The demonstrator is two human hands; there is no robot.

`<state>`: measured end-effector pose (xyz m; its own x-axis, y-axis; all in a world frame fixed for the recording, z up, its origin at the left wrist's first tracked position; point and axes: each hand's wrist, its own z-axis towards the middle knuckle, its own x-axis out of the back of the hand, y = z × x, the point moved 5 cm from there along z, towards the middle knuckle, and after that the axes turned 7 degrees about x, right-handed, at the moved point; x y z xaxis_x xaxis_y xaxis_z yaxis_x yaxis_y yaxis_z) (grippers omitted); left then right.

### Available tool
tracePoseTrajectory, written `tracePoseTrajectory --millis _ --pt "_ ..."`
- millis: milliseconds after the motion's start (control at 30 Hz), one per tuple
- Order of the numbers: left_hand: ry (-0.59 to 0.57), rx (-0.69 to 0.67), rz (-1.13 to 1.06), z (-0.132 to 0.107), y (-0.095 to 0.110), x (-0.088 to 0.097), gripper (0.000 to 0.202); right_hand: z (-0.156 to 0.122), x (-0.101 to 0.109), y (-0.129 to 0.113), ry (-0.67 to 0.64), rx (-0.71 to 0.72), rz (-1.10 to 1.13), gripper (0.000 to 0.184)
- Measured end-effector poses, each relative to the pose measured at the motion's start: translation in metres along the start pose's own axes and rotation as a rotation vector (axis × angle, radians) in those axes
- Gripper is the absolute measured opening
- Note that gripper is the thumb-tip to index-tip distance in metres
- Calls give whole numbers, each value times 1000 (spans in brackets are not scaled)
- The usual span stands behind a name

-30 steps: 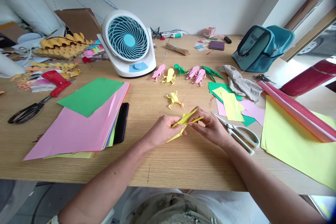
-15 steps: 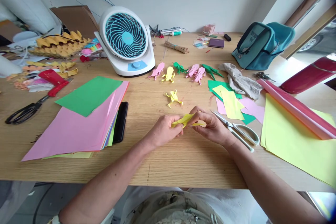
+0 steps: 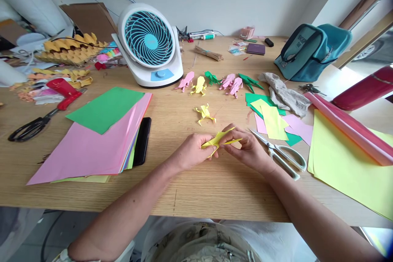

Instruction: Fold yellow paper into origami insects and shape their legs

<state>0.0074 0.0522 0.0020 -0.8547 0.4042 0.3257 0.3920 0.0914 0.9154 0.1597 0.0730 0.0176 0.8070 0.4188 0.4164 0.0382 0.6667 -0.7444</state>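
- Since the earlier frame, points of the yellow folded paper (image 3: pixel 217 138) have spread apart.
- Left hand (image 3: pixel 196 149): grip closed, pinching its left end.
- Right hand (image 3: pixel 248 147): fingers curled at its points; firmness cannot be told.
- Just beyond the grip: yellow origami frog (image 3: pixel 204 113), apparently complete; farther, six origami figures (image 3: pixel 199 84).
- Held piece judged unfinished.

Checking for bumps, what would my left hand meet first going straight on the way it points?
Probably your right hand, just past the yellow paper your left hand pinches; depth is unclear.
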Motion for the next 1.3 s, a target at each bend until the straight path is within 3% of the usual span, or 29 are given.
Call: tracePoseTrajectory --millis 233,367,600,767,900,1000,1300 --pt "-169 95 -359 -1 1 -5 18 3 4 -7 -81 75 56 10" --pt "-294 112 -435 -4 1 -7 26 3 5 -11 -128 122 65 10" --pt "-295 70 -459 -3 0 -7 38 2 7 -9 -102 65 108 8" --pt "-140 28 -422 2 0 0 39 0 12 1 37 -21 229 8" --pt "116 -100 -159 1 5 12 23 -4 11 11 131 -222 344 22" --pt "252 -147 39 -3 10 15 19 -5 9 11 123 -319 310 34" --pt "320 -160 243 -4 11 10 21 -4 8 7 6 -385 79 23"
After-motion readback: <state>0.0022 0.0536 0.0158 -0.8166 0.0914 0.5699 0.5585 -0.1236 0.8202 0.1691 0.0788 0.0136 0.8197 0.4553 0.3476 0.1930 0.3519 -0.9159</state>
